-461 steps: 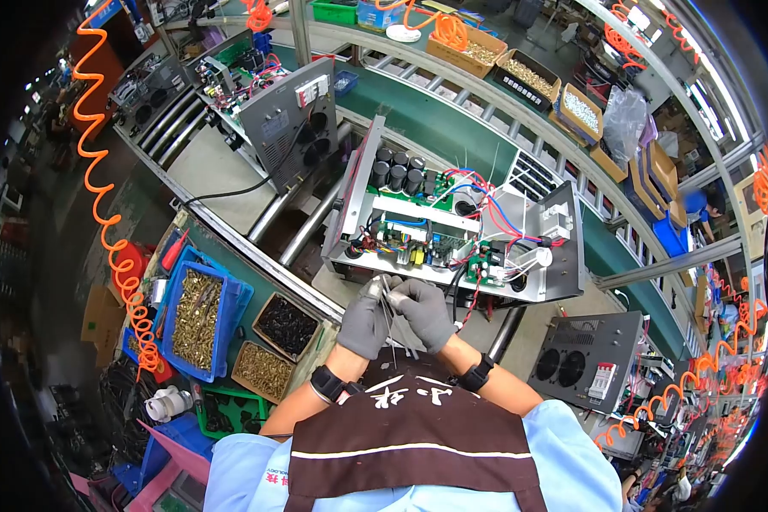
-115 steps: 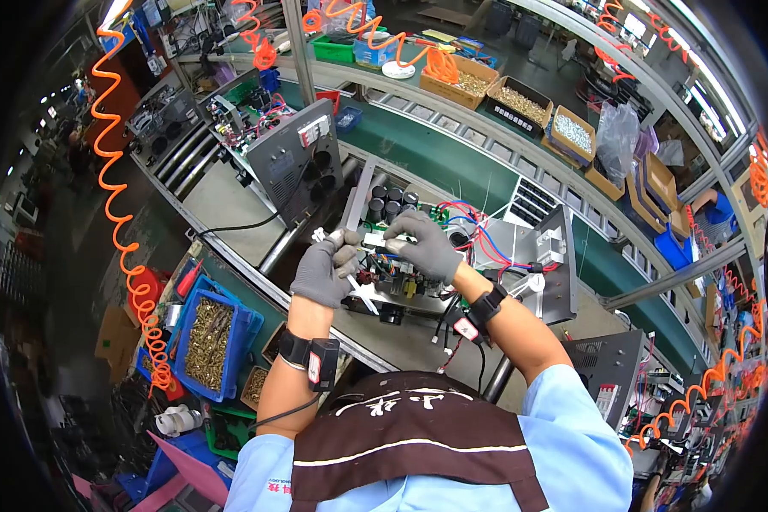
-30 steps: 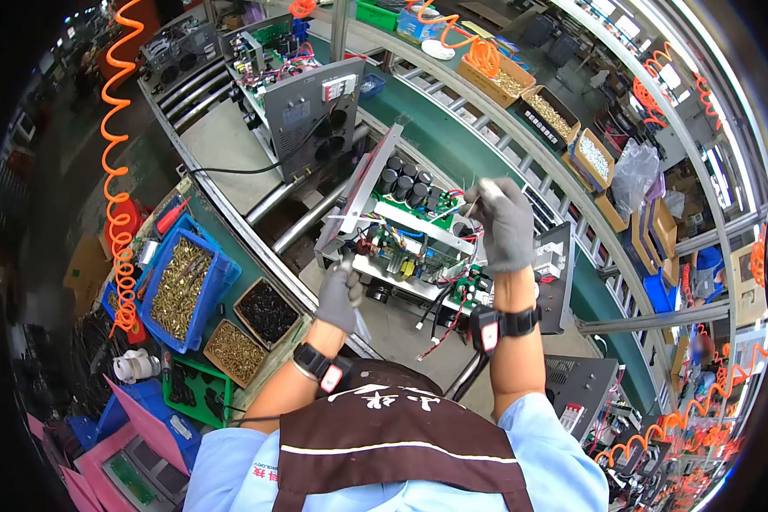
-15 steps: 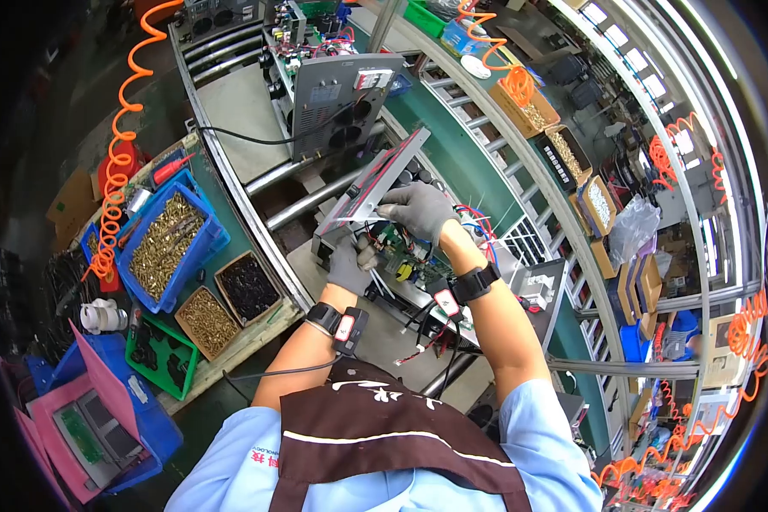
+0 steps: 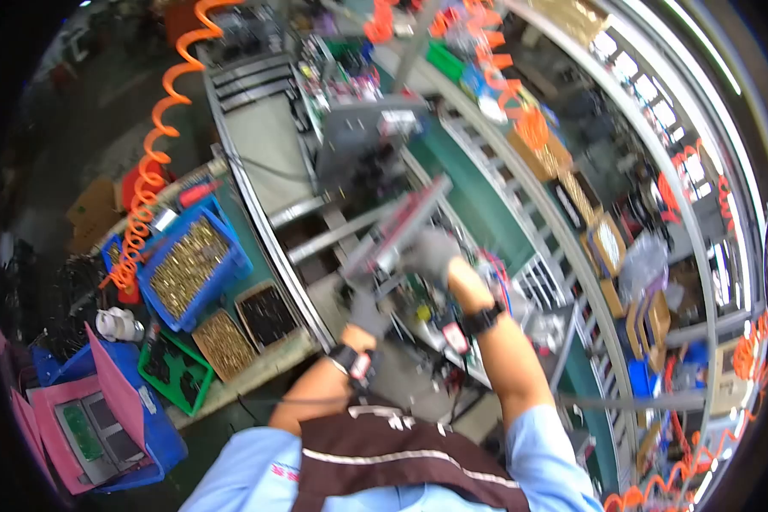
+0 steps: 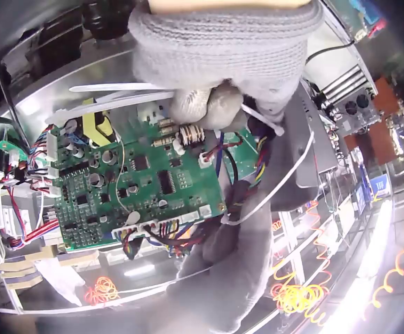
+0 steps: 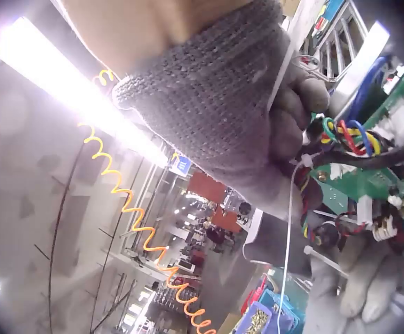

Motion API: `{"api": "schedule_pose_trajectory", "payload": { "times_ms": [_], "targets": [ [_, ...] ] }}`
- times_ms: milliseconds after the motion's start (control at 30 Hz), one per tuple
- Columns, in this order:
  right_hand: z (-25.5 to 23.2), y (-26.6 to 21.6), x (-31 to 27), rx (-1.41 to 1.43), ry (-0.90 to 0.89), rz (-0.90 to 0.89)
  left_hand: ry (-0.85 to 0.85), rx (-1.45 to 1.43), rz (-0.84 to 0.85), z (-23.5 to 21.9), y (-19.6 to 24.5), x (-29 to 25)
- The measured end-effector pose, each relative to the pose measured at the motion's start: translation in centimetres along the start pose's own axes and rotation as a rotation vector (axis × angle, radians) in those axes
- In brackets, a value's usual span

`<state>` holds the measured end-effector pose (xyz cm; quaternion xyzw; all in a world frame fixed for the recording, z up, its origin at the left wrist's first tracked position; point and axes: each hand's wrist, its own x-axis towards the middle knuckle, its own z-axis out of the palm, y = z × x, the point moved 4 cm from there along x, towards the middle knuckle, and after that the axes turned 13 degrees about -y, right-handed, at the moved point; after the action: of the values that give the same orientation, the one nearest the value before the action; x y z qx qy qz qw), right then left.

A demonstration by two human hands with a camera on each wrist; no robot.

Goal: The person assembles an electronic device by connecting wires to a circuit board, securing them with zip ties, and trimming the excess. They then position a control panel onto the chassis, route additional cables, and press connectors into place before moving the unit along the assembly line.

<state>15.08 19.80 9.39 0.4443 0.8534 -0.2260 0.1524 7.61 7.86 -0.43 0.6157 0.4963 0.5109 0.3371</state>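
Note:
Both gloved hands work close together at the panel end of an open machine chassis, blurred in the head view. My left hand [image 5: 369, 316] curls its fingers around several white cable ties [image 6: 118, 104] that stick out over a green circuit board [image 6: 146, 181]. My right hand [image 7: 216, 118] bends its fingers at a multicoloured wire bundle [image 6: 247, 184], seemingly pinching it. Around that bundle runs another white cable tie [image 7: 289, 236], its long tail loose. The upright grey panel [image 5: 398, 224] stands just beyond the hands. My right fingertips are partly hidden.
A second machine [image 5: 363, 141] stands farther up the roller line. At left are a blue bin of brass-coloured parts [image 5: 246, 260], a box of black parts [image 5: 264, 314] and a green tray [image 5: 205, 386]. Orange coiled hoses [image 5: 164, 128] hang overhead.
My right hand has come from raised over the chassis's right side down to the wire bundle beside my left hand. My left hand stays near the panel. The head view has shifted and blurred.

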Motion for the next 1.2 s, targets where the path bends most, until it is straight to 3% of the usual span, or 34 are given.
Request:
{"api": "schedule_pose_trajectory", "payload": {
  "times_ms": [33, 67, 100, 133, 167, 200, 233, 267, 300, 333, 367, 400, 433, 467, 500, 567, 600, 633, 700, 767, 967, 1000, 1033, 1100, 1200],
  "targets": [
    [-0.2, -0.4, -0.6, 0.014, 0.045, -0.025, -0.045, -0.167, -0.107, 1.2, -2.8, -0.3],
    [-0.5, -0.8, -1.3, 0.039, 0.018, 0.004, 0.038, -0.539, -0.22, 0.9, -1.7, -0.4],
    [0.2, -0.3, -1.5, 0.033, 0.131, -0.088, -0.116, -0.704, -0.39, 2.4, -4.9, -1.0],
    [0.2, -0.4, -1.9, 0.0, 0.118, -0.051, -0.157, -0.669, -0.322, 3.7, -6.8, -1.1],
    [0.5, -0.4, -2.1, -0.034, 0.169, -0.073, -0.098, -1.244, -0.292, 4.2, -6.3, -1.1],
    [0.6, -0.5, -2.4, -0.026, 0.16, -0.066, -0.06, -0.809, -0.32, 4.4, -6.6, -1.2],
    [0.9, -0.1, -2.4, 0.001, 0.142, -0.089, -0.042, -0.938, -0.348, 3.7, -4.9, -0.9],
    [0.5, -0.3, -2.9, 0.03, 0.138, -0.14, -0.073, -1.455, -0.442, 3.5, -3.8, -0.8],
    [0.1, -0.2, -3.0, 0.138, 0.008, -0.175, 0.018, -1.867, -0.623, 3.4, -2.3, -0.5],
    [-1.2, -1.0, -3.3, 0.256, -0.113, -0.264, -0.217, -1.909, -0.53, 3.4, -2.2, -0.3],
    [-1.6, 0.4, -2.7, 0.573, -0.225, -0.323, -0.26, -1.889, -0.559, 4.4, -3.6, -0.3],
    [-2.8, 1.0, -2.1, 0.725, -0.178, -0.346, -0.253, -1.765, -0.615, 4.4, -3.6, -0.4],
    [-4.2, 2.5, -1.3, 0.676, -0.161, -0.124, -0.34, -1.941, -0.631, 6.0, -5.2, -0.6],
    [-6.4, 1.4, -0.6, 0.655, -0.108, -0.058, -0.462, -1.552, -0.526, 5.0, -4.4, -0.5],
    [-8.7, 0.1, 0.2, 0.633, -0.06, 0.01, -0.421, -1.701, -0.685, 5.5, -4.7, -0.7],
    [-12.0, -2.3, 4.0, 0.313, 0.054, -0.163, -0.53, -1.621, -0.697, 6.8, -5.7, -0.7],
    [-13.1, -3.8, 6.3, 0.101, 0.105, -0.206, -0.587, -1.364, -0.691, 4.5, -4.3, -0.2],
    [-14.7, -7.3, 7.7, -0.141, 0.012, -0.04, -0.633, -1.105, -0.682, 2.2, -2.7, 0.1],
    [-15.4, -10.6, 12.0, -0.43, 0.028, 0.07, -0.548, -1.559, -0.805, 7.7, -6.2, -1.3],
    [-14.3, -11.2, 17.1, -0.624, 0.03, 0.103, -0.545, -1.79, -0.842, 7.0, -4.9, -1.3],
    [-12.6, -12.7, 25.7, -0.691, 0.002, 0.224, -0.46, -1.815, -0.7, 6.7, -4.4, -1.0],
    [-12.2, -12.3, 26.8, -0.737, 0.11, 0.096, -0.442, -1.817, -0.682, 6.6, -4.3, -1.0],
    [-11.8, -11.3, 28.0, -0.753, 0.087, 0.092, -0.429, -1.821, -0.667, 6.7, -4.2, -0.9],
    [-12.3, -12.4, 28.1, -0.715, -0.017, 0.27, -0.414, -1.834, -0.638, 6.7, -4.1, -0.9],
    [-12.5, -11.7, 27.8, -0.591, 0.142, 0.206, -0.409, -1.841, -0.611, 6.7, -4.0, -0.7]
  ]
}}
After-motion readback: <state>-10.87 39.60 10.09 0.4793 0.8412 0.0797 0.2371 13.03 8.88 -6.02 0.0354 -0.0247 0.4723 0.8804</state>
